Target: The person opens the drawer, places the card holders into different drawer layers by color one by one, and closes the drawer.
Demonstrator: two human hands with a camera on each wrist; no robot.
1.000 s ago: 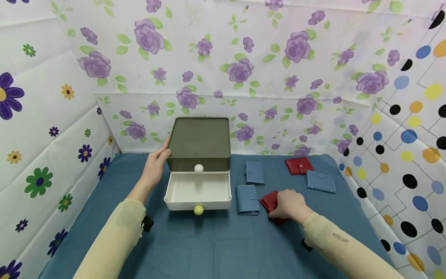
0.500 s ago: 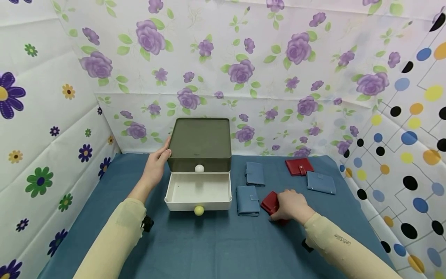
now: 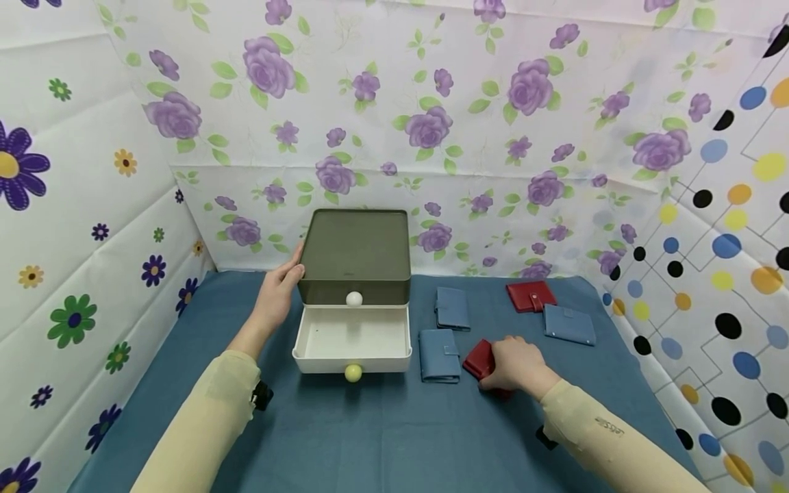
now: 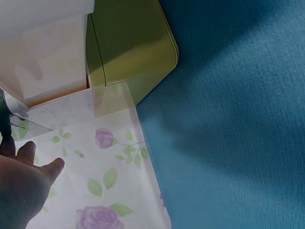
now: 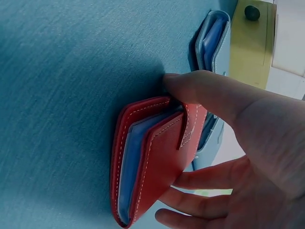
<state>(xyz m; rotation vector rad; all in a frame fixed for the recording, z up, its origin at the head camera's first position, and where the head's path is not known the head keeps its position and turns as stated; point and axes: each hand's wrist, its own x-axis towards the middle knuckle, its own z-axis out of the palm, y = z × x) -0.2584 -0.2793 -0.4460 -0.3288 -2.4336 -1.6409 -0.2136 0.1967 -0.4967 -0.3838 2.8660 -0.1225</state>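
My right hand grips a red card holder on the cloth, thumb at its strap edge and fingers along the opposite side. Clear plastic sleeves show between its stitched covers in the right wrist view. My left hand rests against the left side of a small drawer box with a dark green top, its fingers extended; in the left wrist view that hand is partly out of frame. The box's white lower drawer, with a yellow knob, is pulled out and holds nothing visible.
Two blue card holders lie between the box and my right hand. Farther right are another red card holder and a blue one. A blue cloth covers the table; patterned sheets enclose it on three sides.
The whole view shifts slightly. Both hands stay in place, the right on the red card holder and the left against the drawer box.
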